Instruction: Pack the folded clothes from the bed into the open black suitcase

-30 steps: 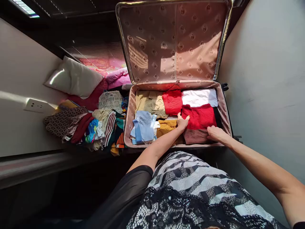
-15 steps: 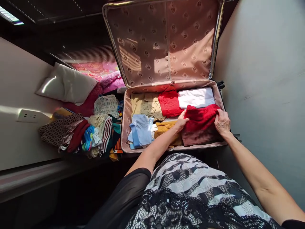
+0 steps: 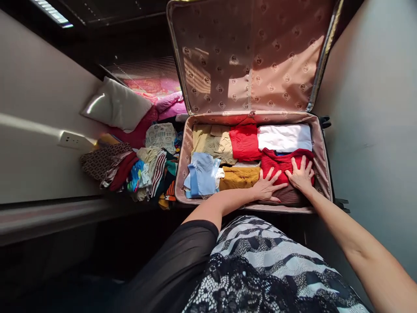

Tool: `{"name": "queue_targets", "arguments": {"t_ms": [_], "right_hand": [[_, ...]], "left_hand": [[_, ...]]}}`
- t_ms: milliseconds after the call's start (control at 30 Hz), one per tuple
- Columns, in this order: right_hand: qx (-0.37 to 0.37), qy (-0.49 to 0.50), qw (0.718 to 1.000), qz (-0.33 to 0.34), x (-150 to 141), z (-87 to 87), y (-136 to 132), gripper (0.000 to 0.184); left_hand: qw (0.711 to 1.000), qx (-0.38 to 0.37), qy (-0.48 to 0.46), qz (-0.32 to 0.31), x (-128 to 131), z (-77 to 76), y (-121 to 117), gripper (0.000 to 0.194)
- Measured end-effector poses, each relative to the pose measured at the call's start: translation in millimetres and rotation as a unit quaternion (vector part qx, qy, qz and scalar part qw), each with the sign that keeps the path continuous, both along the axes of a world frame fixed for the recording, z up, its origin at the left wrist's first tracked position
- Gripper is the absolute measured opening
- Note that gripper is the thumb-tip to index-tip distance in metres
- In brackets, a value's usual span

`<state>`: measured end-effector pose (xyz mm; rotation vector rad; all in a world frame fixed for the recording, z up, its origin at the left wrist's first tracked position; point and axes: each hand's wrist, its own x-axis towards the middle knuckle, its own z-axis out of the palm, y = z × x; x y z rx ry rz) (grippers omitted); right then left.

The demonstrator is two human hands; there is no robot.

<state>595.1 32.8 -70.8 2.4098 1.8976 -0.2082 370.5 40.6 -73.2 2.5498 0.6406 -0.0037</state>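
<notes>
A folded dark red ribbed knit garment (image 3: 276, 160), fading to brown at its near side, lies in the right front corner of the open suitcase (image 3: 180, 182). My left hand (image 3: 267, 188) lies on its left part with fingers spread. On its right part rests my right hand (image 3: 301, 176), fingers also stretched apart. Behind the knit is a folded white garment (image 3: 285, 138), and a bright red one (image 3: 244, 142) lies to the left of that. A mustard garment (image 3: 239, 178) adjoins my left hand. Light blue clothing (image 3: 202, 174) and beige clothing (image 3: 215, 141) fill the left side.
The suitcase lid (image 3: 250, 56) stands raised at the back. To the left lies a heap of clothes (image 3: 143, 169), with a white pillow (image 3: 117, 106) behind it. Walls close in on both sides; the left one (image 3: 39, 100) has a socket (image 3: 73, 140).
Both hands have let go of the knit's edges and now lie flat on it with fingers spread. The knit sits lower in the suitcase. The view has shifted left.
</notes>
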Motion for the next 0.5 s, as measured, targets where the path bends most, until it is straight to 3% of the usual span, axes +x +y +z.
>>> {"name": "queue_targets", "arguments": {"t_ms": [100, 167, 267, 367, 500], "right_hand": [[0.080, 0.024, 0.996, -0.007, 5, -22.2, -2, 0.082], [0.121, 0.049, 0.991, 0.004, 8, -26.4, -6, 0.084], [0.152, 0.065, 0.986, 0.029, 5, -14.4, -6, 0.087], [0.176, 0.061, 0.979, 0.083, -17, 6.5, 1, 0.081], [0.133, 0.091, 0.976, 0.146, -60, 14.5, 26, 0.067]], "left_hand": [[0.999, 0.029, -0.007, -0.019, 3, -8.0, -1, 0.081], [0.999, 0.047, -0.014, -0.016, 4, -7.4, -1, 0.079], [0.999, 0.049, -0.017, -0.004, 3, 1.4, 1, 0.078], [1.000, 0.002, -0.015, -0.010, -3, 12.7, 2, 0.076], [0.998, -0.043, -0.036, -0.015, -35, 25.2, 3, 0.051]]}}
